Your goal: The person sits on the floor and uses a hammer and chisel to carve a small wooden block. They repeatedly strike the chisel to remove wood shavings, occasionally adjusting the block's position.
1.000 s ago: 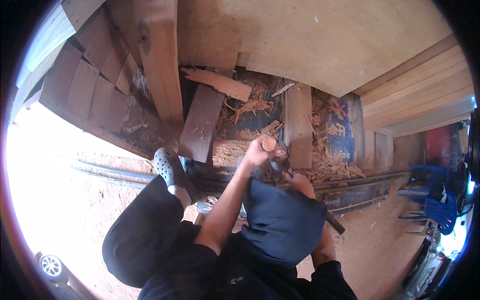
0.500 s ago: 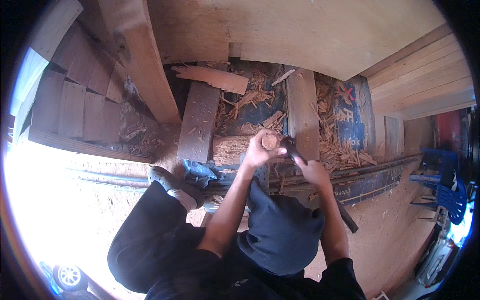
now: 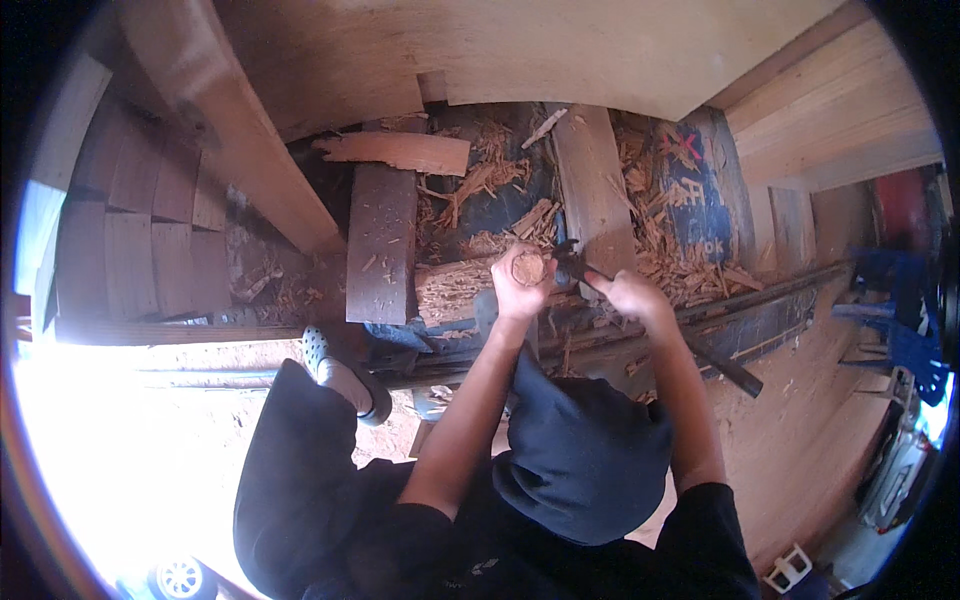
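Observation:
My left hand (image 3: 513, 292) is wrapped around a round wooden piece (image 3: 529, 268), its pale, rough end facing up; the rest of it is hidden below the fist. Just to the right, my right hand (image 3: 637, 298) grips a dark hammer (image 3: 735, 374) close to its head, which sits beside the left hand. The hammer's long handle slants back under my right forearm toward the lower right. Beneath my hands lies a chipped wooden workpiece (image 3: 455, 292) with a rough, gouged surface.
Two thick boards, a left one (image 3: 381, 240) and a right one (image 3: 597, 190), flank the work area. Wood chips (image 3: 660, 225) cover the ground around them. A curved bark-edged offcut (image 3: 400, 152) lies across the far end. Blue plastic chairs (image 3: 895, 310) stand at the right.
The hammer has swung so its handle end lies farther right and higher. My left hand has tipped slightly closer to upright, and my right hand has shifted up. The view has also moved.

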### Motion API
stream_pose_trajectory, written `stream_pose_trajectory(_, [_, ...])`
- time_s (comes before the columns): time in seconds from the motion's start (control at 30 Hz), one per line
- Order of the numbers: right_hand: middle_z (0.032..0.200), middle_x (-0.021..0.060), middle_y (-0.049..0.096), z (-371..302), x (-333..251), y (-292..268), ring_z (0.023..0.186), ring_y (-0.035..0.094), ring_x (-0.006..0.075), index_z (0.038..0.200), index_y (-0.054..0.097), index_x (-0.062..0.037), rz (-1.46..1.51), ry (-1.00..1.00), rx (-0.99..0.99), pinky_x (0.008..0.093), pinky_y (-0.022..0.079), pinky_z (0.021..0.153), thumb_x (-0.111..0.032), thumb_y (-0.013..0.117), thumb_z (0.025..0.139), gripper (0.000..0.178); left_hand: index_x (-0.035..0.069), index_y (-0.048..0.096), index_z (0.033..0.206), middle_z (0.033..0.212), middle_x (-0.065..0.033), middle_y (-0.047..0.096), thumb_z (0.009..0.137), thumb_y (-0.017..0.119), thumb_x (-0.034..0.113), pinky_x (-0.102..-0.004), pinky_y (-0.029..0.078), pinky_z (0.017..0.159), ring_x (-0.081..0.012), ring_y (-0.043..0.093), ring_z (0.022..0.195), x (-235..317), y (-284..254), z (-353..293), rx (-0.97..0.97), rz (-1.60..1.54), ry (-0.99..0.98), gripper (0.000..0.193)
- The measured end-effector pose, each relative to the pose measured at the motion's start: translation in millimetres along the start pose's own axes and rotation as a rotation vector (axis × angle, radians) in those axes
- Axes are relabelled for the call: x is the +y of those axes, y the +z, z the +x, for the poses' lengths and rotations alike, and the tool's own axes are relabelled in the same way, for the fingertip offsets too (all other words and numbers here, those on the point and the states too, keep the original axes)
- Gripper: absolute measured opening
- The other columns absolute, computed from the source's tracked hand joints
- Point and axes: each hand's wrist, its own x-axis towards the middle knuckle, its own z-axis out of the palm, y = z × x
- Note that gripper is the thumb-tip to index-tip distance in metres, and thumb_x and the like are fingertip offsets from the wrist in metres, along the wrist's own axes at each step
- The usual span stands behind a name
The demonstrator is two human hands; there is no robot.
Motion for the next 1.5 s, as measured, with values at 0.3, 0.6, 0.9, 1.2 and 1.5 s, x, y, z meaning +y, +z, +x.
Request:
stream_pose_trajectory(0.3, [0.094, 0.0176, 0.068, 4.9, -8.1, -5.0, 0.089, 0.066, 0.0326, 0.088, 0.069, -0.0027, -0.017, -0.183, 0.100, 0.0415, 0.051, 0.072, -0.056, 0.050, 0.087, 0.057, 0.007, 0.061, 0.079, 0.070, -0.0142, 0.063, 0.064, 0.072, 0.015, -0.0385, 0.051, 0.063, -0.0349, 0.063, 0.067, -0.3, 32.1, 3.0, -0.004, 0.177, 0.002, 0.021])
stream_pose_trajectory(0.6, [0.104, 0.0137, 0.067, 7.4, -47.7, -11.4, 0.101, 0.063, 0.0321, 0.101, 0.069, -0.0096, -0.230, 0.051, 0.051, 0.0402, 0.049, 0.084, -0.062, 0.048, 0.085, 0.059, 0.002, 0.061, 0.084, 0.073, -0.0095, 0.065, 0.064, 0.079, 0.013, -0.0314, 0.051, 0.063, -0.0164, 0.063, 0.067, 4.4, -10.7, 9.4, -0.242, 0.051, -0.040, 0.028])
stream_pose_trajectory(0.9, [0.064, 0.0154, 0.064, 47.4, -8.8, 19.6, 0.060, 0.064, 0.0291, 0.073, 0.068, -0.0016, -0.284, -0.114, 0.083, 0.0396, 0.049, 0.054, -0.052, 0.050, 0.087, 0.055, 0.005, 0.062, 0.082, 0.074, -0.0150, 0.064, 0.065, 0.072, 0.010, -0.0357, 0.051, 0.065, -0.0284, 0.065, 0.070, 8.2, 16.2, -3.5, -0.064, 0.056, -0.193, 0.020])
stream_pose_trajectory(1.2, [0.090, 0.0177, 0.068, 12.1, -43.3, 6.5, 0.086, 0.065, 0.0337, 0.092, 0.069, -0.0023, -0.237, 0.033, 0.129, 0.0428, 0.049, 0.076, -0.041, 0.048, 0.088, 0.044, 0.003, 0.061, 0.084, 0.075, -0.0066, 0.063, 0.065, 0.079, 0.011, -0.0292, 0.049, 0.066, -0.0157, 0.059, 0.069, 5.1, -16.3, 7.5, -0.269, -0.026, -0.099, 0.028])
stream_pose_trajectory(1.5, [0.053, 0.0121, 0.056, 13.8, -22.7, 2.4, 0.046, 0.056, 0.0220, 0.061, 0.058, 0.0013, 0.022, 0.007, -0.012, 0.0361, 0.043, 0.042, -0.064, 0.049, 0.085, 0.070, 0.003, 0.061, 0.086, 0.075, -0.0113, 0.065, 0.068, 0.077, 0.012, -0.0325, 0.050, 0.063, -0.0205, 0.064, 0.067, 5.6, 2.8, -3.2, -0.126, 0.021, -0.066, 0.026])
